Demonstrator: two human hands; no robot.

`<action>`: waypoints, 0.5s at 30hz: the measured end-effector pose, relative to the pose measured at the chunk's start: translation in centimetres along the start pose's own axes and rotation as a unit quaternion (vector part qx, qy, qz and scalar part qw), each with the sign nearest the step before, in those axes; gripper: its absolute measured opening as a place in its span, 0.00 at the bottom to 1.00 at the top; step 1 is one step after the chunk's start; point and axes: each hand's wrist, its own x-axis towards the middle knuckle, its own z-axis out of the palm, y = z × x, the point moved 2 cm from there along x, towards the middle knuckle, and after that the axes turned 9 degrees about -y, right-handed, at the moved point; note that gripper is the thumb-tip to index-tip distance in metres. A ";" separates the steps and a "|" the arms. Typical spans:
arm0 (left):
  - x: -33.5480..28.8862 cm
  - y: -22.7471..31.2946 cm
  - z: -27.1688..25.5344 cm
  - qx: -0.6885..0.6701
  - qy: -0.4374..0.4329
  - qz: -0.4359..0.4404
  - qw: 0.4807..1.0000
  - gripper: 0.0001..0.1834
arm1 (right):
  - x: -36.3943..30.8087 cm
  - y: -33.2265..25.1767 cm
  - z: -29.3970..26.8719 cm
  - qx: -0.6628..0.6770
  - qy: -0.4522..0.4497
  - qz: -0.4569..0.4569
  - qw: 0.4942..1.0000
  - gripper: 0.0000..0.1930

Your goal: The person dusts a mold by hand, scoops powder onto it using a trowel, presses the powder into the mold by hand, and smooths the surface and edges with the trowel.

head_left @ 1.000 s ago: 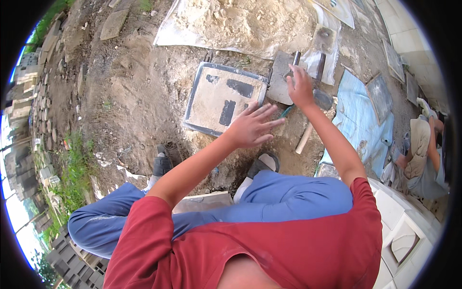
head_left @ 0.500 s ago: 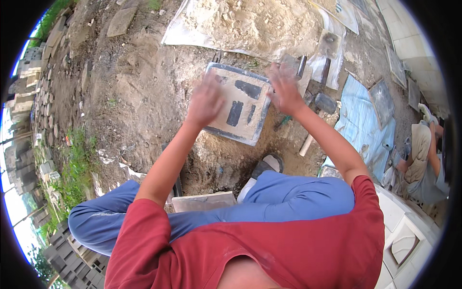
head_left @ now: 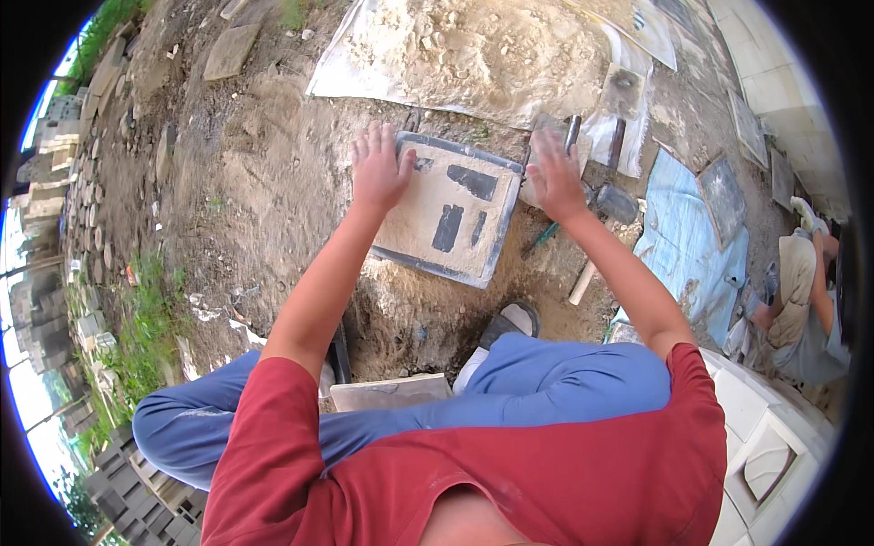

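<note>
Hands spread over a sand-caked square mould tray on bare dirt.
The left hand lay flat on the mould tray's near-left corner, fingers splayed wide and gripping nothing; the right hand hovered open at its far-right edge, above a trowel and a mallet. With no real grip, the heavy tray could have slipped on loose soil or pinched fingers against the tools beside it.

Red short-sleeved shirt, blue trousers, dark shoe with pale sole, bare forearms
</note>
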 end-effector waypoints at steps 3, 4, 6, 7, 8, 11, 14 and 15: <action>-1.1 3.1 0.5 0.118 -0.011 0.074 0.990 0.39 | -0.4 3.0 -0.1 -0.043 -0.001 -0.008 0.999 0.30; -2.5 3.9 1.7 0.052 -0.046 0.164 0.984 0.38 | 0.1 3.1 0.0 -0.041 0.003 -0.011 0.999 0.30; -5.4 5.6 2.7 0.039 -0.055 0.302 0.951 0.37 | 0.0 4.3 0.3 -0.079 -0.011 -0.032 0.996 0.27; -4.9 5.3 2.5 0.039 -0.055 0.305 0.950 0.37 | 0.2 5.1 0.3 -0.080 -0.010 -0.030 0.996 0.27; -3.8 4.2 1.9 0.097 -0.028 0.240 0.966 0.35 | 0.6 6.0 0.4 -0.109 -0.021 -0.046 0.993 0.27; -1.6 0.3 1.1 0.121 0.019 -0.017 0.992 0.36 | 1.6 7.7 0.0 -0.129 -0.043 -0.047 0.990 0.26; -2.0 1.5 1.8 0.091 0.038 -0.080 0.992 0.41 | 1.7 9.3 -1.2 -0.104 -0.033 -0.040 0.993 0.25; -2.8 2.8 1.7 0.097 0.035 0.042 0.994 0.43 | 1.6 8.9 -1.3 -0.102 -0.060 -0.066 0.991 0.25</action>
